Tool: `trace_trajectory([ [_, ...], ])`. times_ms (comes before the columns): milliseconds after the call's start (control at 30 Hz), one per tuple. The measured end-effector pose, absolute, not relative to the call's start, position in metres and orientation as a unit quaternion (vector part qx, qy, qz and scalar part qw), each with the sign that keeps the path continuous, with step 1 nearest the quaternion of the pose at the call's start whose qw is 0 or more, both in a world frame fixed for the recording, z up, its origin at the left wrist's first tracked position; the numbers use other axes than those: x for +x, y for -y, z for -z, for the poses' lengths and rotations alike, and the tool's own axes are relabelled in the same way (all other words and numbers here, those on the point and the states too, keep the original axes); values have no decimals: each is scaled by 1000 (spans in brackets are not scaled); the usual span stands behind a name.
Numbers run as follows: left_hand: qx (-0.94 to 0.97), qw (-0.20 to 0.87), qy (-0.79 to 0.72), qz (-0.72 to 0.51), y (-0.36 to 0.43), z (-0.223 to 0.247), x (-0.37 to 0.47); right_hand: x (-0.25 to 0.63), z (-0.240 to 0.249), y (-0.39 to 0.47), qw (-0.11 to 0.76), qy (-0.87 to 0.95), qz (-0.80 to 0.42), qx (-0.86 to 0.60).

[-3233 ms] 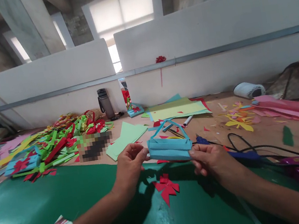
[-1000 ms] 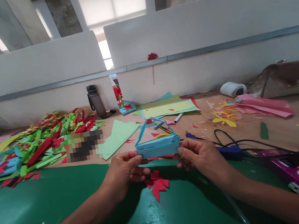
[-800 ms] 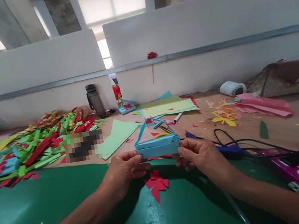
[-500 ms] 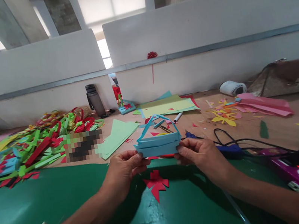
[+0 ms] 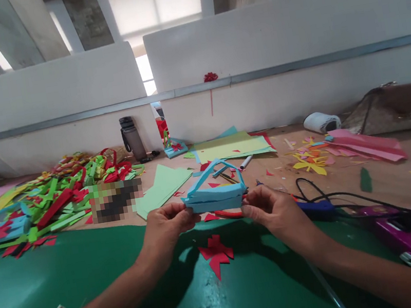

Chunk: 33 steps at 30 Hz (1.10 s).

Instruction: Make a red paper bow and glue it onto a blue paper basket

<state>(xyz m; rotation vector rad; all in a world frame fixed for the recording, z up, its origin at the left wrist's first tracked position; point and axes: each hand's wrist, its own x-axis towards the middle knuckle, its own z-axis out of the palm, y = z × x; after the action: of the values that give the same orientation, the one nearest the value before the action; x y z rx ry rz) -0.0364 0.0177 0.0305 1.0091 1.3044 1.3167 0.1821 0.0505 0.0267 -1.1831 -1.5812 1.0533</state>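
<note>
Between both hands hangs a small blue paper bag [image 5: 215, 203] with a folded strip handle standing up from its top. My left hand [image 5: 170, 224] pinches its left end between thumb and fingers. At the right end, my right hand [image 5: 271, 208] grips the bag the same way. Beneath it on the green mat [image 5: 135, 300] lies a red paper flower cutout [image 5: 217, 255]. Behind the bag, partly hidden, are red scraps, a marker [image 5: 246, 162] and a red-handled tool [image 5: 228, 215].
Cut paper strips [image 5: 60, 198] pile up at left, near a dark bottle [image 5: 132, 140]. Green sheets [image 5: 162, 189] and yellow sheets [image 5: 227, 146] lie mid-table. At right are black cables [image 5: 349, 204], a purple power strip [image 5: 400, 230], pink paper [image 5: 366, 145] and a handbag [image 5: 397, 108].
The blue paper bag has shifted very slightly left and tilted a little in my hands. Both hands keep their hold; the view has moved slightly.
</note>
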Motion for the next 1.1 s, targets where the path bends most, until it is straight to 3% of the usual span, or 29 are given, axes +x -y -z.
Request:
trace_trajectory([
  [167, 420, 500, -548, -522, -16, -29, -31, 185, -27, -52, 477, 650, -374, -459],
  [467, 421, 520, -550, -499, -8, -29, -21, 186, -23, -50, 426, 724, -350, -414],
  [767, 471, 490, -557, -477, -6, -30, -14, 181, -26, -49, 437, 726, -327, -417],
  [1100, 597, 347, -534, -487, -1, -24, -12, 187, -28, -40, 419, 796, -282, -333],
])
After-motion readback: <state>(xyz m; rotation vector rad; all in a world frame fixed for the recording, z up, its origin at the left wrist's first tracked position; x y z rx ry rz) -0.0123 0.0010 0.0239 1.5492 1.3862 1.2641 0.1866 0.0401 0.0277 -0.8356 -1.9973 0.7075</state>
